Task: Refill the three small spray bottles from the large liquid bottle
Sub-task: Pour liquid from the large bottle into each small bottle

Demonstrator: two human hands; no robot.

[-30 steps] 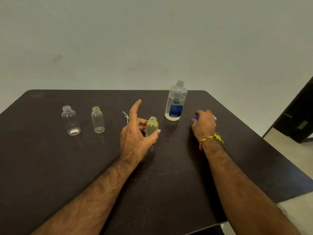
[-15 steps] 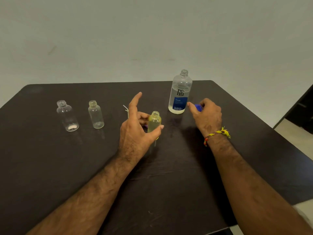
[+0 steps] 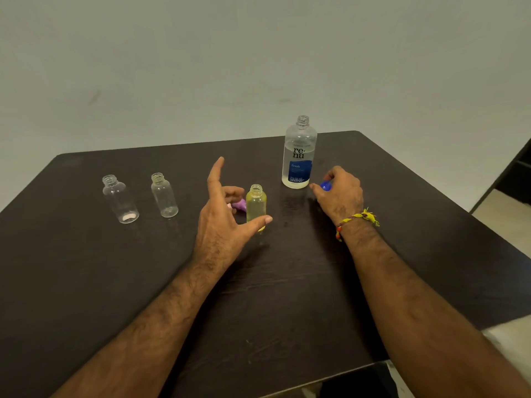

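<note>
The large clear bottle (image 3: 298, 156) with a blue label stands uncapped at the back of the dark table (image 3: 86, 282). My right hand (image 3: 342, 193) rests just right of its base and pinches a blue cap (image 3: 325, 185). A small yellowish bottle (image 3: 255, 203) stands open-necked in the middle. My left hand (image 3: 224, 216) holds it between thumb and curled fingers, with the index finger pointing up. A purple spray cap (image 3: 240, 205) shows behind those fingers. Two small clear bottles (image 3: 120, 199) (image 3: 164, 195) stand uncapped at the left.
A pale wall rises behind the table. The table's right edge drops to a light floor (image 3: 500, 219), with a dark doorway or piece of furniture (image 3: 517, 179) at the far right.
My right hand has shifted left with the blue cap, and its fingertips now lie close to the large bottle's base. My left hand stays on the yellowish bottle. The view has tilted slightly.
</note>
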